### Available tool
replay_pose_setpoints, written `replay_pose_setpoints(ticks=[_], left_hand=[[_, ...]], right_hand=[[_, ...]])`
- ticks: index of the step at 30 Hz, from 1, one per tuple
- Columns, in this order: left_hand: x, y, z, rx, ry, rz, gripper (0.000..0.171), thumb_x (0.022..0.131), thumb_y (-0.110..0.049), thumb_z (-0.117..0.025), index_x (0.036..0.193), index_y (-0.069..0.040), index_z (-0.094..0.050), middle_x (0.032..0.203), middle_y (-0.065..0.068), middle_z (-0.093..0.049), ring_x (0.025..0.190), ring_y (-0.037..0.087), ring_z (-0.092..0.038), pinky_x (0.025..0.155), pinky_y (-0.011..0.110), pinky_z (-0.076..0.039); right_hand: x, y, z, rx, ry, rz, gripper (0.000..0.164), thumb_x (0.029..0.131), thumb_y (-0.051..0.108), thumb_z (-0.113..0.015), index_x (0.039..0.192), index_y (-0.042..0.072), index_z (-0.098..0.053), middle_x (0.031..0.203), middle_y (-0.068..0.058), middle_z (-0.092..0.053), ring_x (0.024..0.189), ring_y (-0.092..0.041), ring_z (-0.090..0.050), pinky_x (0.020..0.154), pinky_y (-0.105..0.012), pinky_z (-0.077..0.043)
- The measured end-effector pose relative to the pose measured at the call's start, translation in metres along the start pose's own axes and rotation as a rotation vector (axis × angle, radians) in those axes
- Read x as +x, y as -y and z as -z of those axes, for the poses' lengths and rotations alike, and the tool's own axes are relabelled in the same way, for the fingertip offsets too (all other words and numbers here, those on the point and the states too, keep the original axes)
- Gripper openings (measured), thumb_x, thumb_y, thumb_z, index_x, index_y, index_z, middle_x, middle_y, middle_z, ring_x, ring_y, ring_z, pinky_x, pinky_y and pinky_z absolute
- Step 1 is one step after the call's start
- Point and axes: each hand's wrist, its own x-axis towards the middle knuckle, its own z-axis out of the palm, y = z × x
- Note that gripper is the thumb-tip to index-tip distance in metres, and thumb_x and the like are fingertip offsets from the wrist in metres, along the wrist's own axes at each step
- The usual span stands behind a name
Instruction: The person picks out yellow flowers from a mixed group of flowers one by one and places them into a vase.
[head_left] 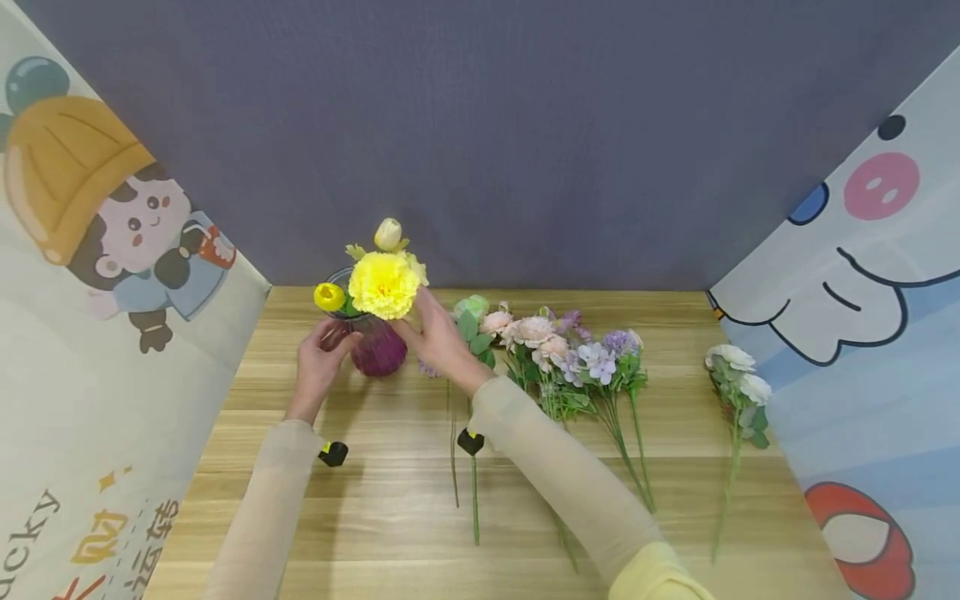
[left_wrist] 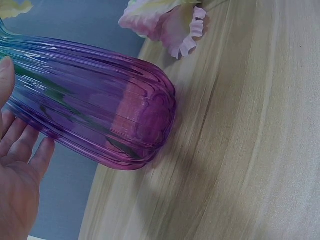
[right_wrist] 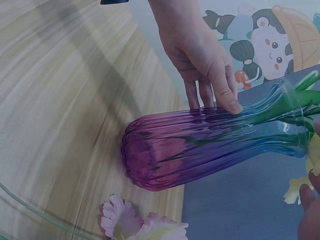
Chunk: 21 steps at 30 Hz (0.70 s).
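A ribbed glass vase (head_left: 378,350), purple-pink below and blue at the neck, stands on the table. My left hand (head_left: 322,358) grips it near the neck; the right wrist view shows that thumb in front and fingers behind the glass (right_wrist: 170,150). Green stems show through the glass (left_wrist: 75,110). A large yellow carnation (head_left: 384,285), a small yellow bloom (head_left: 329,297) and a cream bud (head_left: 387,234) rise above the rim. My right hand (head_left: 442,342) holds the carnation at its right side, thumb and finger on either side of its edge; the fingertips are partly hidden.
Right of the vase lie several artificial flowers: a pale green bloom (head_left: 471,307), pink blooms (head_left: 534,331) and lilac ones (head_left: 597,362), stems toward the front. A white-flowered stem (head_left: 738,375) lies at the far right. A dark grey wall (head_left: 487,150) stands behind the table.
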Motion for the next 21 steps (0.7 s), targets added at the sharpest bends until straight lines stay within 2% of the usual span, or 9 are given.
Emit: replay_pose_setpoints(ticks=[6,10,14,21], left_hand=[[-0.003,-0.006,-0.001,-0.019,0.005,0.015,0.034,0.087,0.001,-0.072,0.119,-0.006,-0.064,0.115,-0.005,-0.064,0.112,0.009,-0.063,0.091,0.020,-0.053],[-0.002,-0.002,-0.001,-0.008,-0.005,0.032,0.035,0.087,-0.002,-0.073,0.121,-0.008,-0.064,0.117,-0.006,-0.063,0.116,0.012,-0.061,0.092,0.020,-0.053],[0.000,0.003,0.001,0.013,-0.020,0.029,0.038,0.087,-0.007,-0.075,0.123,-0.009,-0.064,0.118,-0.005,-0.063,0.118,0.014,-0.061,0.092,0.019,-0.052],[0.000,0.006,0.001,0.054,-0.016,-0.002,0.041,0.087,-0.014,-0.076,0.125,-0.009,-0.063,0.125,0.003,-0.063,0.122,0.021,-0.059,0.093,0.020,-0.052]], right_hand=[[-0.001,-0.001,0.000,0.070,-0.061,-0.020,0.056,0.099,0.020,-0.060,0.149,0.016,-0.038,0.153,-0.001,-0.039,0.139,-0.015,-0.038,0.117,-0.032,-0.031],[-0.004,0.000,0.003,0.073,-0.108,-0.041,0.050,0.096,0.017,-0.064,0.143,0.013,-0.047,0.148,0.000,-0.043,0.132,-0.015,-0.045,0.113,-0.029,-0.037],[-0.008,0.000,0.006,0.064,-0.124,-0.048,0.048,0.095,0.014,-0.065,0.140,0.011,-0.049,0.147,0.000,-0.045,0.127,-0.016,-0.049,0.109,-0.028,-0.041],[-0.014,-0.005,0.009,0.117,-0.184,0.029,0.042,0.093,0.007,-0.067,0.133,0.008,-0.055,0.143,-0.003,-0.050,0.123,-0.018,-0.053,0.106,-0.035,-0.047]])
